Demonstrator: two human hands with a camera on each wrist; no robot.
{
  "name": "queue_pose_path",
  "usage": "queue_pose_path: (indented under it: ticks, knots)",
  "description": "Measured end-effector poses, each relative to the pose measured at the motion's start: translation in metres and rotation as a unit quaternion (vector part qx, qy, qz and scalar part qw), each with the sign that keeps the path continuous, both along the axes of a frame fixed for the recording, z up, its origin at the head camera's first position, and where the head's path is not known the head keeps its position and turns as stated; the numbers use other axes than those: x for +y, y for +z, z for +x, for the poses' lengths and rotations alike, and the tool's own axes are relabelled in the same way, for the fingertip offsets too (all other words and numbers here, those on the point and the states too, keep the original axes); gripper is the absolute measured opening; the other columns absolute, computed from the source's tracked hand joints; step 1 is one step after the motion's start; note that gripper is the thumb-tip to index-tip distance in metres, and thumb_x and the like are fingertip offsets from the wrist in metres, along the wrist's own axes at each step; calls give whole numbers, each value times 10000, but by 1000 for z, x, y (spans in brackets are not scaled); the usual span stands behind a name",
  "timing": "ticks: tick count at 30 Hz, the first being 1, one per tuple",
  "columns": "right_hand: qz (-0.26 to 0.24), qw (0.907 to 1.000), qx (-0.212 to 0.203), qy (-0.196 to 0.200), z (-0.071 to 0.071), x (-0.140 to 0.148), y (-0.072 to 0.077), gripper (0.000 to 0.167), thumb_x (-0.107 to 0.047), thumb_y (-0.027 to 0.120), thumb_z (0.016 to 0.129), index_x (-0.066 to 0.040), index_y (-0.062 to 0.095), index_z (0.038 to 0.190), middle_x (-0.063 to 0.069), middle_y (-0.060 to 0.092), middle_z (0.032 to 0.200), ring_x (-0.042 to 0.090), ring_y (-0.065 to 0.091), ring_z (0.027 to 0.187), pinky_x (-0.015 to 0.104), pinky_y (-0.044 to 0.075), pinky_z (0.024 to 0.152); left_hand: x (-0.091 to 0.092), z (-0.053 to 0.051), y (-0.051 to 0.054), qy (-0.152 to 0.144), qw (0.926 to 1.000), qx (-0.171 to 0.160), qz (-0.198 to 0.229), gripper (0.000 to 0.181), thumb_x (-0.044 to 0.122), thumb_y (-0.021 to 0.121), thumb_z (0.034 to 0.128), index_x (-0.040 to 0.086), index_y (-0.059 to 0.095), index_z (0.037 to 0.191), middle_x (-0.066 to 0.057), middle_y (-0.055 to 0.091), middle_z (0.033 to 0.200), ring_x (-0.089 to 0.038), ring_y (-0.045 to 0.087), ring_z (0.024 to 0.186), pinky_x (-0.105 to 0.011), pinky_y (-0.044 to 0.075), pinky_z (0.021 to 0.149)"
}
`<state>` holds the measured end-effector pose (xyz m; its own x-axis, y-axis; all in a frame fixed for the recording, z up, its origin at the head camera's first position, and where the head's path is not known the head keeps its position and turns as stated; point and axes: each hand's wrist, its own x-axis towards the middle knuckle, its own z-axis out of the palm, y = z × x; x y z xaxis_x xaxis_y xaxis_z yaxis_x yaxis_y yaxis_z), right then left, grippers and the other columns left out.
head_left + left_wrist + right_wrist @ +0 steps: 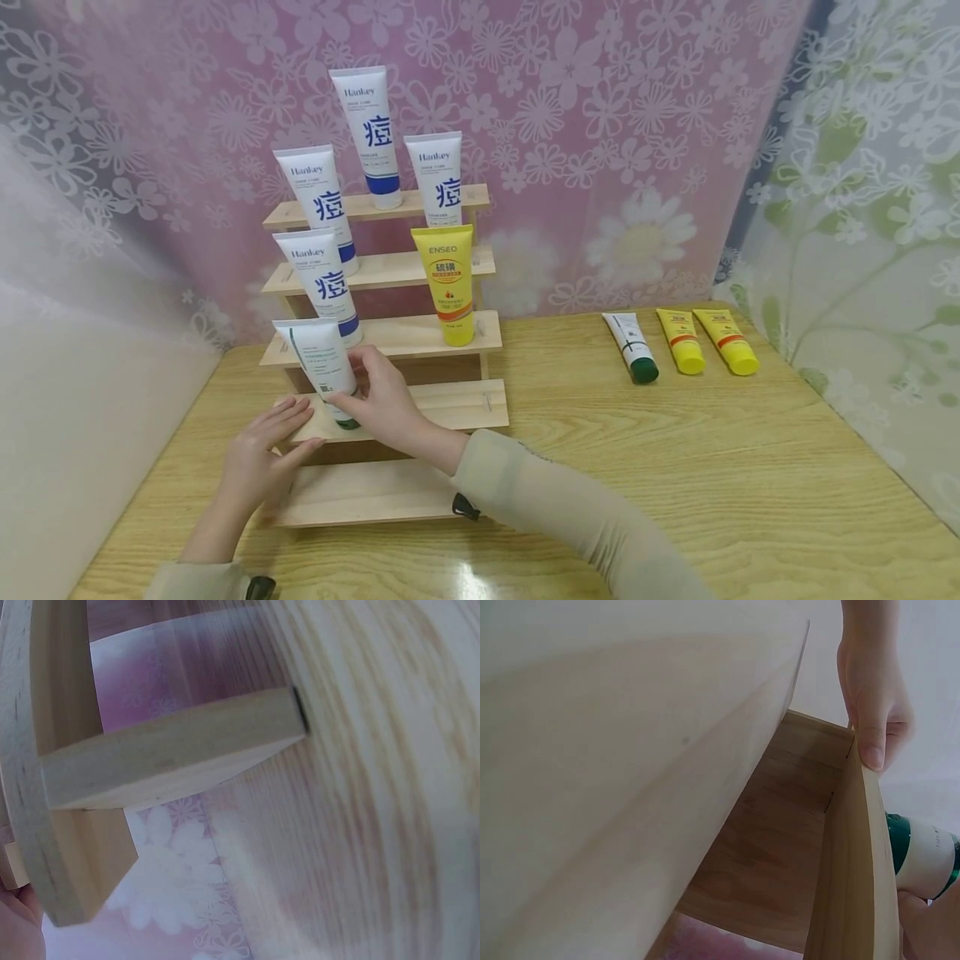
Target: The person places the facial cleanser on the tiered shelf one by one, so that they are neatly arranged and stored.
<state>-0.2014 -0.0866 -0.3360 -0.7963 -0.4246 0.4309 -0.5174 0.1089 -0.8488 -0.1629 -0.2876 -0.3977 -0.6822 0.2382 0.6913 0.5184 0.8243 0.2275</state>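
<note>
My right hand (pixel 382 400) holds a white squeeze tube with a dark green cap (pixel 318 358), fingers on its right side and thumb across its front. The tube stands cap down at the left of the second-lowest step of a wooden tiered rack (pixel 450 404). My left hand (pixel 258 454) grips that step's left end, fingers on top and thumb at the front edge. In the right wrist view, the left hand's thumb (pixel 871 746) presses the board near the green cap (pixel 898 840). The left wrist view shows mostly rack boards (pixel 172 754).
Higher steps bear several white-and-blue tubes (pixel 367 125) and a yellow tube (pixel 447 283), all cap down. On the table (pixel 600 483) at right lie a white tube with a green cap (pixel 628 342) and two yellow tubes (pixel 681 337). A flowered curtain (pixel 562 167) hangs behind.
</note>
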Motion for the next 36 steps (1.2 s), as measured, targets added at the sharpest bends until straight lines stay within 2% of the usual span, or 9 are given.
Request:
queue_pose_path:
  ticks: [12, 19, 27, 32, 34, 36]
  knots:
    - [44, 9997, -235, -98, 1, 2, 2, 461, -134, 698, 764, -91, 446, 1148, 7, 548, 1065, 55, 501, 894, 140, 456, 744, -1, 0, -2, 59, 9999, -80, 31, 467, 168, 799, 579, 8, 669, 997, -112, 610, 1089, -280, 526, 1059, -123, 260, 988]
    - [-227, 9973, -694, -45, 1, 12, 3, 483, -145, 711, 752, -104, 475, 1172, -7, 562, 1080, 47, 533, 974, 162, 431, 854, -1, -1, -2, -33, 10000, 22, 41, 466, 164, 797, 578, 4, 668, 995, -120, 608, 1088, -273, 529, 1059, -147, 267, 998]
    - [-311, 9952, -915, 122, 7, 40, 11, 506, -144, 696, 769, -49, 483, 1218, 83, 543, 1159, 146, 519, 1054, 209, 399, 921, -2, -1, -2, -189, 9997, 147, 96, 457, 200, 789, 597, -9, 666, 984, -145, 610, 1070, -259, 527, 1066, -185, 283, 1005]
    - [-337, 9929, -1117, 242, 19, 64, 27, 504, -58, 662, 787, 12, 458, 1243, 155, 516, 1191, 241, 498, 1091, 305, 381, 960, -1, -1, -2, -138, 9998, 134, 64, 463, 168, 796, 574, -8, 668, 983, -143, 613, 1065, -256, 532, 1061, -225, 310, 1000]
    - [-296, 9932, -1103, 233, 24, 75, 32, 490, -30, 646, 794, 31, 454, 1241, 166, 517, 1187, 268, 493, 1094, 338, 378, 965, -1, -1, -2, -104, 9998, 136, 64, 466, 150, 800, 559, -9, 669, 978, -142, 615, 1061, -262, 535, 1054, -216, 305, 1001]
    - [-267, 9946, -979, 206, 23, 84, 30, 479, -43, 642, 800, 30, 460, 1237, 153, 526, 1177, 256, 501, 1087, 317, 386, 957, 1, -1, -1, -80, 9999, 125, 63, 470, 139, 801, 549, -9, 670, 976, -138, 616, 1061, -280, 539, 1043, -216, 302, 1002]
